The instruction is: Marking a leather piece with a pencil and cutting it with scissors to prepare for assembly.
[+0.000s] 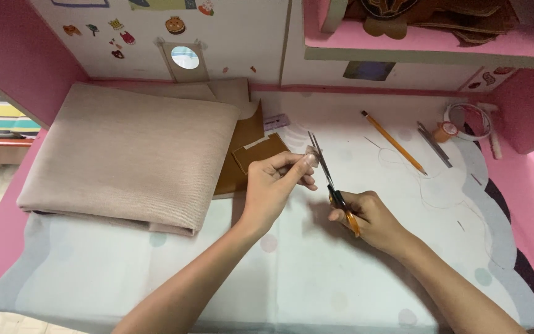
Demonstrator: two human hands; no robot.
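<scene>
Pale blue-grey matting with faint dots covers the worktop [316, 291], and both forearms reach over it from the near edge. Right hand [366, 218] is closed around the orange handles of the scissors [332, 182], whose blades point up and away, slightly parted, toward the other hand. Left hand [273, 185] pinches a small clear scrap [312, 156] between thumb and fingertips, holding it at the blade tips; whether the blades touch it cannot be told. Just beyond the left hand lie brown pieces [251, 154] of flat leather-like sheet, partly tucked under a big folded beige cloth [131, 154] that fills the left half of the worktop. A thin thread [431, 196] loops over the mat to the right of the hands. Farther off, a yellow pencil [394, 142] lies slantwise, with a grey metal tool [435, 144] near it and a small orange spool [446, 131] just beside that. A roll of clear tape [468, 120] rests near the far right corner. A small purple ruler [276, 122] shows at the edge of the brown pieces. At the back, a white wall [230, 37] bears small stickers, and a pink shelf [434, 46] above holds more brown cut shapes.
</scene>
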